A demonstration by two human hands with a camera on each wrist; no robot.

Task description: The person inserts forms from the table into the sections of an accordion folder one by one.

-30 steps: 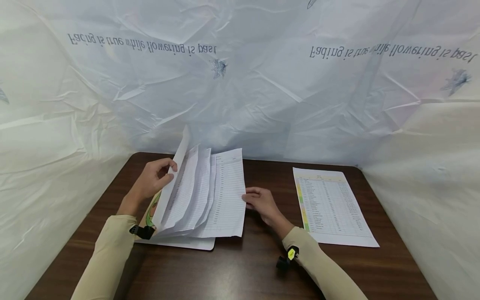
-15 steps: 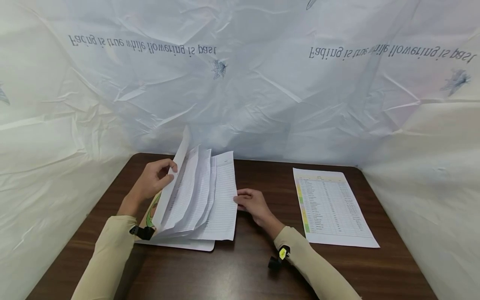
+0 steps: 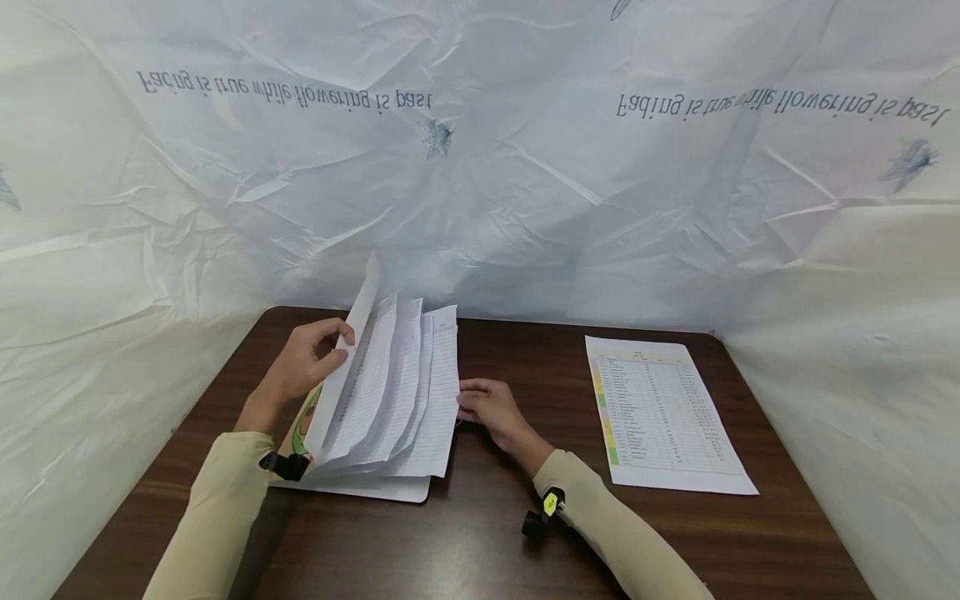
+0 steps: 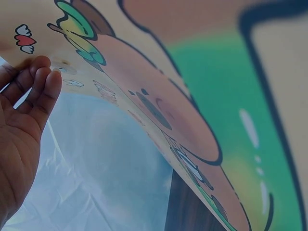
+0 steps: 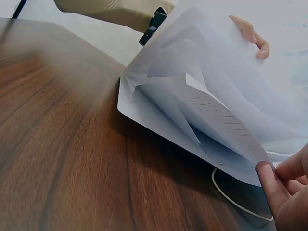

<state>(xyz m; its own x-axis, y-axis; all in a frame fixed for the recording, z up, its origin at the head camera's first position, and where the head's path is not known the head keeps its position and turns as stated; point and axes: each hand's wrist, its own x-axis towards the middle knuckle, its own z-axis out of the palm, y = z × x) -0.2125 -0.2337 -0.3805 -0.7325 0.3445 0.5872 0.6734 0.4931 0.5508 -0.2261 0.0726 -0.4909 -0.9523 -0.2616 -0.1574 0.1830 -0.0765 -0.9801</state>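
Note:
On the left of the table in the head view, a document folder (image 3: 333, 413) stands part open with several printed sheets (image 3: 371, 392) fanned inside. My left hand (image 3: 303, 360) pinches the raised front cover at its edge. Seen from the left wrist, that cover (image 4: 144, 101) carries a cartoon bear print on beige and green. My right hand (image 3: 492, 410) holds the right edge of a lined sheet (image 3: 438, 400), thumb against fingers, with most of the sheet between the covers. In the right wrist view this sheet (image 5: 224, 120) bends above the folder's back cover, and a thin pale cord (image 5: 231, 199) loops out below.
Another printed sheet (image 3: 667, 417), with yellow and green bands down its left side, lies flat at the right of the dark wooden table (image 3: 465, 542). White plastic sheeting (image 3: 517, 192) with printed lettering encloses the table's back and sides.
My right hand has moved left, carrying the lined sheet further in between the folder's covers. My left hand keeps the cover raised in the same place.

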